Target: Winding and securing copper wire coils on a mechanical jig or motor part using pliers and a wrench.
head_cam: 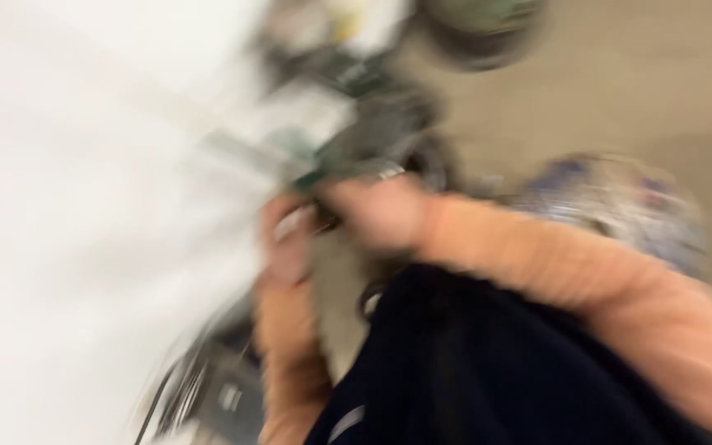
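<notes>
The frame is heavily blurred by motion. My right hand (pixel 377 210), with an orange sleeve, reaches in from the right toward a dark grey and green object (pixel 356 144) at the centre; its fingers seem curled at that object. My left hand (pixel 286 239), also in an orange sleeve, comes up from below and sits just left of the right hand, close to a small pale thing. Whether either hand grips anything is too blurred to tell.
A white surface (pixel 84 206) fills the left. A beige floor (pixel 636 74) lies at the upper right. A round patterned object (pixel 620 202) sits at right. Dark navy cloth (pixel 471 371) covers the lower middle. Dark items (pixel 216 395) lie at the bottom left.
</notes>
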